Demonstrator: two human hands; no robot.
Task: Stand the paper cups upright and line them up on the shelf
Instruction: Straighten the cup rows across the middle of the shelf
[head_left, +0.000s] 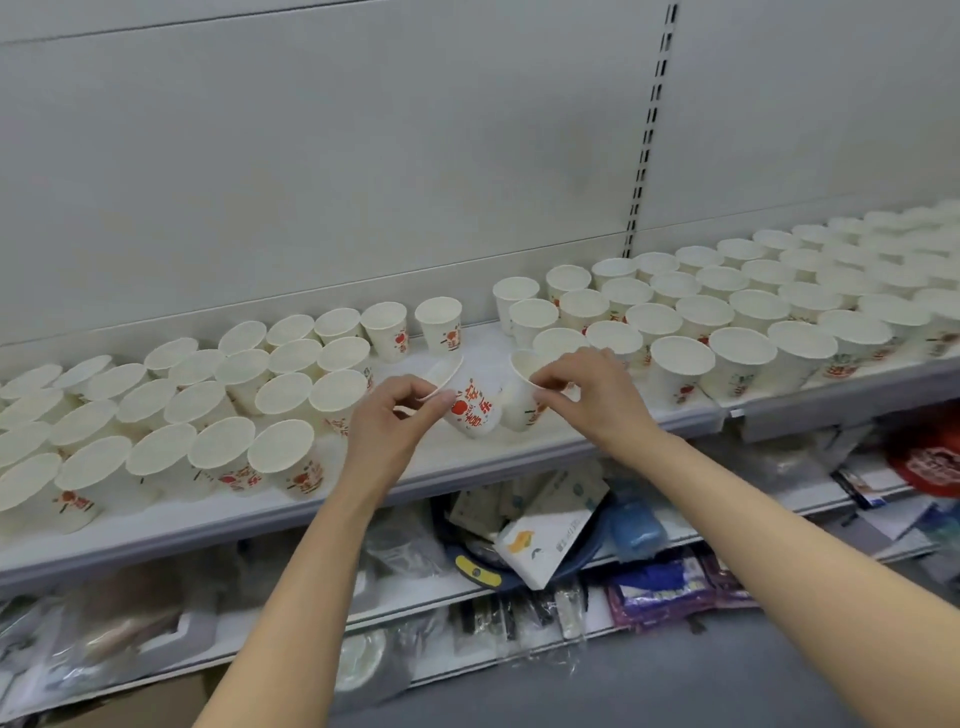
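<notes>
White paper cups with red print stand upright in rows on the shelf (467, 467): one block (171, 415) toward its left end, another (753, 301) toward its right end. In the gap between them, near the front edge, two cups tilt: the left one (470, 405) leans leftward, the right one (519, 400) beside it, touching.

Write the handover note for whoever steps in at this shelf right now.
Left hand pinches the rim of a tilted cup. Right hand pinches the rim of a second tilted cup.
Both cups are in the gap mid-shelf, between the left block of upright cups and the right block.
Done: both blocks stand in rows.
Left: set these two upright and in line.
</notes>
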